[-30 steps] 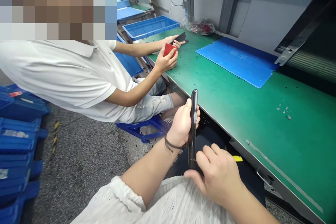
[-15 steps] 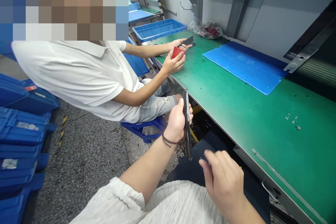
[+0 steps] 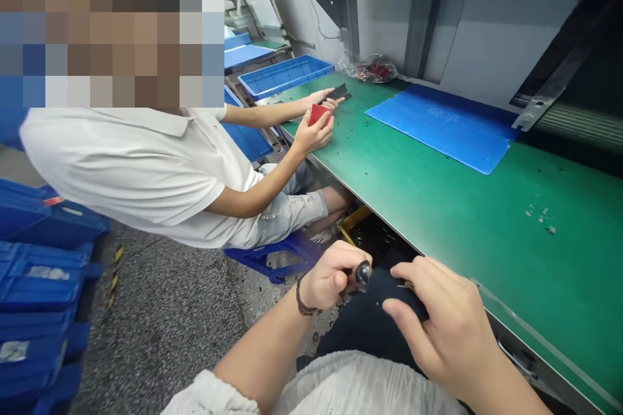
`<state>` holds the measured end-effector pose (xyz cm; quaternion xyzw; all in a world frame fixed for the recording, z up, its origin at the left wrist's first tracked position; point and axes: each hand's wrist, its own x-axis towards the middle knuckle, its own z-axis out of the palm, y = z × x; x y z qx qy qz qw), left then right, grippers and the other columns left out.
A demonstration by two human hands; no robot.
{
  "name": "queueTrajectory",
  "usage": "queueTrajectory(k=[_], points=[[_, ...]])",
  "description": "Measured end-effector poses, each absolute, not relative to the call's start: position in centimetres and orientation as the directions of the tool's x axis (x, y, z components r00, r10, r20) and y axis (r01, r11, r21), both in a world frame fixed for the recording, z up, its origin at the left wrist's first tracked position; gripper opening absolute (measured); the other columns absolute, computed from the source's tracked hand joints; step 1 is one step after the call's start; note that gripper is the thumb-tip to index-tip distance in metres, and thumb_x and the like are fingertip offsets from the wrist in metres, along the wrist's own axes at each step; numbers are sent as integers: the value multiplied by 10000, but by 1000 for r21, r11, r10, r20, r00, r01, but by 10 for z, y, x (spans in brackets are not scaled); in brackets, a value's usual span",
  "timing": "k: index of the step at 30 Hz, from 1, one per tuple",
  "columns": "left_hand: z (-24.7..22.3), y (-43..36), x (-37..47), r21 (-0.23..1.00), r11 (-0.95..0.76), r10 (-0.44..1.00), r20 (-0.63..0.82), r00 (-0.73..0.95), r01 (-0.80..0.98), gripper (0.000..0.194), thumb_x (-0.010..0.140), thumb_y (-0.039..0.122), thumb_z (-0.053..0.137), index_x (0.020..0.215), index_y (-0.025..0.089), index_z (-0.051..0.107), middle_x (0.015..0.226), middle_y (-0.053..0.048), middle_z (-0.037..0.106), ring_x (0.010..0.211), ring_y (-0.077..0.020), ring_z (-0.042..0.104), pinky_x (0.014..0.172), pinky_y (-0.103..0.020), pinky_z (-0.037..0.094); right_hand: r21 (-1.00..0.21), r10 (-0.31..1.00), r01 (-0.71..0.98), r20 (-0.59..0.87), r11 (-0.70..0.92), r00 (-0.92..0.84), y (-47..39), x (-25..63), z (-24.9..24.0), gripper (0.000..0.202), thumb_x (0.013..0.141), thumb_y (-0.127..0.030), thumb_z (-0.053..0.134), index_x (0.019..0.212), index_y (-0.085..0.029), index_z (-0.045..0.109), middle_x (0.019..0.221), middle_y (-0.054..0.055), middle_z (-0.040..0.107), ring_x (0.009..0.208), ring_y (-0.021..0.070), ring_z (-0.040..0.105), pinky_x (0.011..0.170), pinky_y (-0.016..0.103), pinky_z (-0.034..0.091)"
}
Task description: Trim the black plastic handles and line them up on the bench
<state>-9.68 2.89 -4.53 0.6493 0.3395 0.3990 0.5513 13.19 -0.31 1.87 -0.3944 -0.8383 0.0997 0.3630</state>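
Note:
My left hand (image 3: 333, 277), with a dark cord round its wrist, is closed round a glossy black part (image 3: 362, 275) whose rounded end points toward the camera. Most of the part's length is hidden by the fingers and by foreshortening. Just to the right is my right hand (image 3: 440, 311), its thumb and fingers apart. A small thin metallic thing shows beside its fingertips; whether the hand holds it I cannot make out. Both hands are above my dark-clad lap, beside the front edge of the green table (image 3: 438, 207).
At the left a seated person in a white shirt (image 3: 146, 175) holds a red block (image 3: 319, 115) and a black piece (image 3: 337, 93). A blue sheet (image 3: 442, 126) lies on the table. Beyond are a blue crate (image 3: 287, 78) and a plastic bag (image 3: 372, 69); blue bins (image 3: 43, 279) stand left.
My left hand has moved lower and turned the black part from upright to end-on toward the camera. My right hand has risen slightly, with thumb and fingers spread near the part's end.

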Motion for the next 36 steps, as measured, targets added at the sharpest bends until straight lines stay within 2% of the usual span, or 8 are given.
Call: queueTrajectory(k=[3,6,14,23,27,31,34,36], points=[[-48,29,-92,985,-172,817,154,555,-20,810,810,971,365,556,226,557,537,-65,466,507,-182,389,582,-356,295,-553,736,485,495,677,-463,-3,127,33,505,1053,-658,451,884,-198,574,715,-11,539,632,138,465,586,304,290],[-47,30,-88,972,-228,763,215,610,-57,782,856,926,372,565,221,545,535,-65,468,493,-174,391,576,-351,302,-585,745,466,462,664,-482,-3,122,34,595,1028,-742,408,846,-195,559,717,-12,538,634,132,446,599,305,261],[-44,35,-89,953,-301,700,234,674,-18,749,897,890,330,592,223,479,578,-56,439,511,-172,368,592,-351,291,-548,741,500,464,671,-486,-2,121,37,613,1058,-696,385,736,-194,527,654,-35,458,594,117,326,587,300,210],[-50,26,-72,920,-382,747,361,559,-84,673,993,772,325,696,210,549,609,-38,453,533,-169,406,589,-332,302,-250,602,639,679,728,-420,-4,122,23,567,1115,-540,329,718,-199,549,648,12,431,642,169,289,607,347,170],[-46,26,-59,890,-419,764,452,460,-179,634,1006,727,409,671,196,493,598,-5,423,518,-129,366,540,-291,281,-106,520,718,763,687,-385,-6,121,12,477,1101,-483,447,749,-193,585,637,15,456,651,171,317,614,364,162],[-45,31,-53,901,-407,800,430,418,-149,653,1026,707,373,654,187,504,587,-9,424,518,-133,380,534,-296,285,-127,524,681,743,721,-416,-9,128,8,380,1049,-358,599,706,-206,541,608,-6,412,629,164,306,602,368,157],[-47,36,-53,919,-385,822,381,424,-82,682,1021,735,324,636,196,489,566,-12,415,516,-146,384,548,-314,282,-177,572,675,704,716,-422,-12,145,7,111,1008,-143,594,924,-174,661,649,-8,468,633,161,355,593,351,207],[-45,42,-52,935,-354,841,329,429,-24,690,1015,748,314,641,197,496,569,-11,420,528,-151,388,563,-319,292,-144,659,779,638,610,-398,-16,164,4,294,1008,-82,531,1275,-122,647,722,8,543,656,166,419,594,339,269]])
